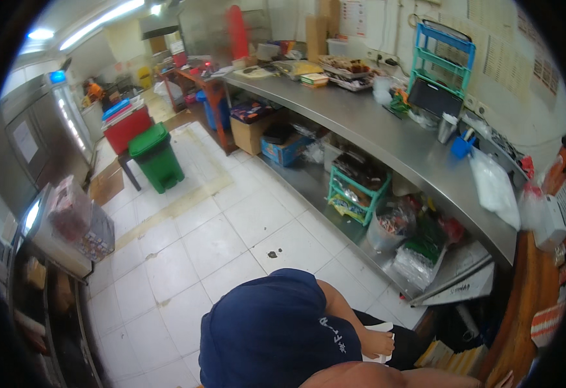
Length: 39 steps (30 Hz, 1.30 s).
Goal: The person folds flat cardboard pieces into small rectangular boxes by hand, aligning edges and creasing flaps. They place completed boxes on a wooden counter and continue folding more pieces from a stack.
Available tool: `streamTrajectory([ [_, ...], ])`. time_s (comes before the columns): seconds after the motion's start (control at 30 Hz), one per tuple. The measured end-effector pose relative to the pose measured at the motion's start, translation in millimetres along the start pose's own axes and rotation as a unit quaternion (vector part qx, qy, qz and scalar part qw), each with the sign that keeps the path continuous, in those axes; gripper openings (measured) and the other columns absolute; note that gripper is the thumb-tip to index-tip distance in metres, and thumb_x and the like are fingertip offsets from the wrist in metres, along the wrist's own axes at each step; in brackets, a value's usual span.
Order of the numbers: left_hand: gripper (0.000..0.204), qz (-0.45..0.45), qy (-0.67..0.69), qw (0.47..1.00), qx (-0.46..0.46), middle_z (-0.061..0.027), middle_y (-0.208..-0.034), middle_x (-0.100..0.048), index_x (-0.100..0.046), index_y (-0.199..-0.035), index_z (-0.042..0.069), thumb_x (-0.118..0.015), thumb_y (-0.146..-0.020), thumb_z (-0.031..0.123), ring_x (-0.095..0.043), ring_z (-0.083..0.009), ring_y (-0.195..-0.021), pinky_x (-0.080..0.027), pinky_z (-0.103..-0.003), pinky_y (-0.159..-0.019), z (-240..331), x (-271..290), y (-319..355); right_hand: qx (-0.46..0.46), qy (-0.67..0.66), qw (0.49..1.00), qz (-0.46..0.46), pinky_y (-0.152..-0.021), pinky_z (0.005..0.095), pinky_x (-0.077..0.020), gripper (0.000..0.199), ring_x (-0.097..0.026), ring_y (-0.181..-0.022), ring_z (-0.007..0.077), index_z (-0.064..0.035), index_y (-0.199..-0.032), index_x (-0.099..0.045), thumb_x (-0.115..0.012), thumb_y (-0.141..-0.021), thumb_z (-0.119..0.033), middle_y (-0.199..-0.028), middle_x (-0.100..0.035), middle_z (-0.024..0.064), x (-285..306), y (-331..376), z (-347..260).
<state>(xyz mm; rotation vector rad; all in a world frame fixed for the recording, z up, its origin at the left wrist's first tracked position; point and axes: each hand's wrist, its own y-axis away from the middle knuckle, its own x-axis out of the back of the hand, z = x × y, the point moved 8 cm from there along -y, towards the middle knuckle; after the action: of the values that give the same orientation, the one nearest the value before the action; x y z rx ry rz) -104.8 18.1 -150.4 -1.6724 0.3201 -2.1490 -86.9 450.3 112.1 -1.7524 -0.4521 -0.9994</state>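
At the lower right edge, the fingertips of my right hand (506,379) show beside a brown wooden edge (530,304). The fingers look stretched out, and no held thing is visible; the rest of this hand is cut off by the frame. My bare right forearm (448,378) runs along the bottom of the view. My left hand is out of view. In front of me bulges dark blue cloth (263,323) with white lettering, over my bent leg. Below it a bare foot (376,344) rests on a white sandal.
A long steel counter (360,113) holds food trays (347,71), a blue-green rack (441,55) and a white plastic bag (495,187). Bags and a turquoise crate (360,191) fill its lower shelf. A green bin (157,155) and red cooler (128,126) stand across the tiled floor.
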Motion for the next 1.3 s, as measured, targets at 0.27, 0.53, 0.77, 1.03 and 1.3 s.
streamTrajectory([
  [0.27, 0.023, -0.107, 0.052, 0.99, 0.076, -0.0095, -0.085, -0.063, -0.062, -0.09, 0.009, -0.066, -0.072, 0.024, -0.058, -0.0301, -0.09, -0.037, -0.043, -0.08, -14, 1, -23, 0.026, -0.009, 1.0, 0.008, -0.07, 0.0463, -0.0466, 0.04, -0.058, -0.077, 0.041, 0.003, -0.092, -0.066, -0.052, -0.094, -0.035, -0.086, -0.063, 0.0254, 7, 6, -24],
  [0.53, 0.018, -0.184, 0.035, 0.981, 0.044, -0.0101, -0.084, -0.066, -0.064, -0.094, 0.012, -0.062, -0.078, 0.021, -0.062, -0.0306, -0.09, -0.035, -0.048, -0.083, 28, 47, -61, 0.083, -0.024, 0.994, 0.069, -0.063, 0.0426, -0.0479, 0.035, -0.058, -0.068, 0.0378, 0.0049, -0.086, -0.066, -0.056, -0.094, -0.028, -0.077, -0.063, 0.0243, 54, 4, -74],
  [0.77, 0.019, -0.215, 0.147, 0.965, 0.014, -0.0108, -0.084, -0.066, -0.063, -0.096, 0.01, -0.062, -0.079, 0.02, -0.062, -0.031, -0.09, -0.035, -0.048, -0.083, 49, 108, -68, 0.033, -0.296, 0.936, -0.185, -0.063, 0.0392, -0.046, 0.03, -0.054, -0.066, 0.0303, 0.0055, -0.091, -0.063, -0.059, -0.092, -0.024, -0.078, -0.062, 0.0211, 51, 139, -188],
  [1.03, 0.039, 0.118, 0.178, 0.965, -0.151, -0.0134, -0.137, -0.043, -0.058, -0.123, 0.017, -0.062, -0.084, 0.019, -0.037, -0.0311, -0.132, -0.019, -0.053, -0.112, 98, 186, -118, -0.128, -0.189, 0.92, -0.318, -0.06, 0.0325, -0.0447, 0.023, -0.051, -0.063, 0.0169, 0.0068, -0.093, -0.062, -0.064, -0.088, -0.015, -0.073, -0.063, 0.014, 117, 287, -198],
  [1.3, 0.067, -0.066, 0.592, 0.795, 0.112, -0.0172, -0.132, -0.043, -0.029, -0.139, 0.0, -0.067, -0.085, 0.014, -0.04, -0.024, -0.126, -0.029, -0.035, -0.107, 102, 74, -124, -0.421, -0.222, 0.867, 0.148, -0.108, 0.0442, -0.028, 0.072, -0.04, -0.126, 0.0389, 0.003, -0.137, -0.034, -0.07, -0.075, -0.003, -0.137, -0.039, 0.0287, 126, 328, -155],
])
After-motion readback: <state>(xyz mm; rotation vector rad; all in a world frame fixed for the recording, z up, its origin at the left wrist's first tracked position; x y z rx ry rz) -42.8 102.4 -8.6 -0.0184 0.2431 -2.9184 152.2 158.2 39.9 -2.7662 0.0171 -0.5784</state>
